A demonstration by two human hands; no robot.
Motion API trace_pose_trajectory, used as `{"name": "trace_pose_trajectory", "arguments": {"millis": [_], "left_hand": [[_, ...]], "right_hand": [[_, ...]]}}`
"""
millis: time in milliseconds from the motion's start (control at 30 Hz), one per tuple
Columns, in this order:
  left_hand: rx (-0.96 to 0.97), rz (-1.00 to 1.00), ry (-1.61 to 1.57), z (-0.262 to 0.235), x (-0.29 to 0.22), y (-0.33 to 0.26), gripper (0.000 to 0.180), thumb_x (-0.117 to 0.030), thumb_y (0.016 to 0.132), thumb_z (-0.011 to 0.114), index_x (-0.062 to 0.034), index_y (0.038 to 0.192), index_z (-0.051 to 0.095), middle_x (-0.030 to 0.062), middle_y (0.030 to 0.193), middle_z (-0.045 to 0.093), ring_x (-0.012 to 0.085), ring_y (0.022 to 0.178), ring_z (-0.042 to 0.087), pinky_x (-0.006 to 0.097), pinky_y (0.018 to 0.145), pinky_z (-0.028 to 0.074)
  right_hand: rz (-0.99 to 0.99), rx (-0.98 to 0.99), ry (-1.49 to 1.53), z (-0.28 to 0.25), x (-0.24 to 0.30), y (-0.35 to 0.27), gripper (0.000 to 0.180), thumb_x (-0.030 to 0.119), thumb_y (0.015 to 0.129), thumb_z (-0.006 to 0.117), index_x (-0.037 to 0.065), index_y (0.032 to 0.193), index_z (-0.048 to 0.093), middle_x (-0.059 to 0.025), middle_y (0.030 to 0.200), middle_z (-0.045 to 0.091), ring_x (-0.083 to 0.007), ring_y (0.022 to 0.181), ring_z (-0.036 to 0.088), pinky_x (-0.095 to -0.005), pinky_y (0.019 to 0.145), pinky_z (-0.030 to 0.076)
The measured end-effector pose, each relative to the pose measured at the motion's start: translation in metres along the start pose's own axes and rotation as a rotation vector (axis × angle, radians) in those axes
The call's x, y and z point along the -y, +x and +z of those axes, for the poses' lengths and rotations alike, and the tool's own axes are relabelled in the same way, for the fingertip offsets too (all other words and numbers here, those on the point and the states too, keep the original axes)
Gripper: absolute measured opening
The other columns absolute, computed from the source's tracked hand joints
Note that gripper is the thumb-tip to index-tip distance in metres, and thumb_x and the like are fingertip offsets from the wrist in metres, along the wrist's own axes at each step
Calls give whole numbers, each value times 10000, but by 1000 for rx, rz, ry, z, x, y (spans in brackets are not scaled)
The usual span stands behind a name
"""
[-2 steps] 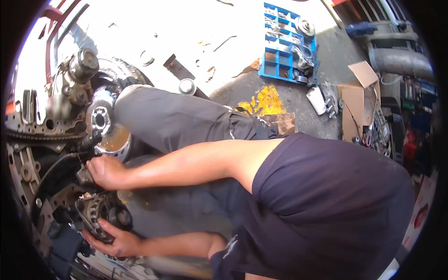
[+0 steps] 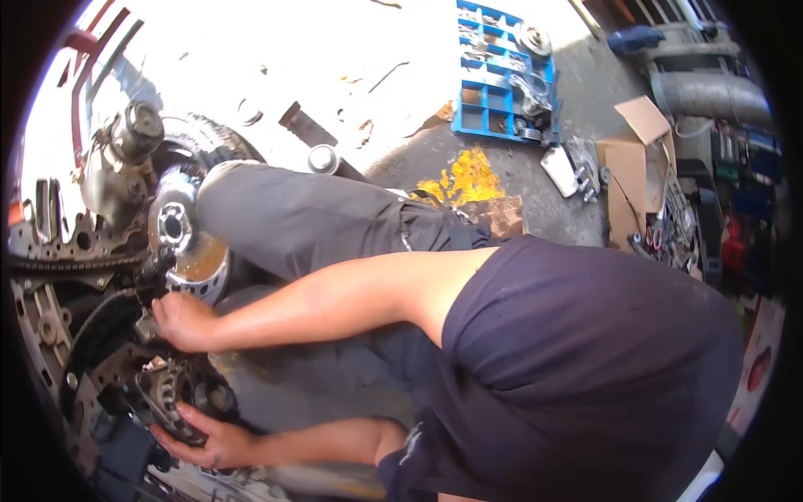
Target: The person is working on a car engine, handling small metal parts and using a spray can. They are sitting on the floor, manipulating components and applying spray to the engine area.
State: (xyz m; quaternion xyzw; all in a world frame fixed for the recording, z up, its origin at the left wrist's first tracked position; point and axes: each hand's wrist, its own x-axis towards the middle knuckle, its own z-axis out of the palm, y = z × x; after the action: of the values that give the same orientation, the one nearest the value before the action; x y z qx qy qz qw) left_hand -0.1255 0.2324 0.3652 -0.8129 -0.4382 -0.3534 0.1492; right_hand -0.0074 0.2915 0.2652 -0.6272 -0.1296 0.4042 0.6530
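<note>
My left hand point(image 2: 216, 442) grips the near side of an alternator point(image 2: 171, 386), a round unit with a slotted metal casing and a dark pulley. Its thumb lies on the casing, with the fingers spread along the side. Just beyond it, my right hand point(image 2: 188, 322) is closed in a fist beside a small dark metal part point(image 2: 147, 329). What the right fingers hold is hidden. Both hands are among engine parts at the left, next to a shiny brake disc and hub point(image 2: 174, 226).
Behind the hub stands a tyre point(image 2: 213, 138). My bent leg point(image 2: 284, 209) lies beside it. A can point(image 2: 323, 159) stands beyond the knee. Farther right are a blue compartment tray point(image 2: 493, 132) with metal parts, an open cardboard box point(image 2: 621, 180) and a large grey pipe point(image 2: 711, 96).
The view has shifted slightly, so the floor items sit a little farther left. Both hands stay at nearly the same parts.
</note>
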Motion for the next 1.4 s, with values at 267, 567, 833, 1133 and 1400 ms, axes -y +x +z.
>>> {"name": "trace_pose_trajectory", "arguments": {"millis": [267,567,833,1133,1400], "left_hand": [[-22,100,-12,-8,-25,-8,446,-131,931,690,67,1306,552,228,1356,547,336,1201,572,417,1016,473],[87,233,-691,20,-136,-21,446,-115,944,663,86,1317,525,248,1393,498,345,1223,551,433,1020,472],[621,-327,-1246,77,-172,-34,502,-279,1037,435,43,1422,409,246,1501,377,368,1313,464,482,1080,404],[773,-1518,-2487,117,-187,-9,716,-536,1011,379,-52,1533,305,222,1609,219,483,1443,255,611,1153,281],[686,-1363,-2503,129,-170,-14,705,-461,1003,437,-15,1529,295,216,1621,201,435,1483,207,562,1189,239]], "right_hand": [[126,985,97,-212,50,4,482,409,1070,377,-22,1232,523,-160,988,732,-219,724,730,-315,586,570],[316,-533,-1258,-668,-18,-49,538,419,956,580,38,1335,561,-173,1225,677,-302,1120,664,-391,966,508],[203,-369,-1365,-558,-127,33,571,443,936,569,56,1354,536,-224,1343,584,-372,1232,582,-465,1043,457],[246,-531,-959,-554,-151,85,560,499,947,541,85,1319,598,-221,1269,633,-331,1138,644,-472,1000,488],[-149,12,-1277,-457,-94,51,665,417,817,743,39,1325,544,-244,1274,579,-385,1164,592,-489,979,489]]}}
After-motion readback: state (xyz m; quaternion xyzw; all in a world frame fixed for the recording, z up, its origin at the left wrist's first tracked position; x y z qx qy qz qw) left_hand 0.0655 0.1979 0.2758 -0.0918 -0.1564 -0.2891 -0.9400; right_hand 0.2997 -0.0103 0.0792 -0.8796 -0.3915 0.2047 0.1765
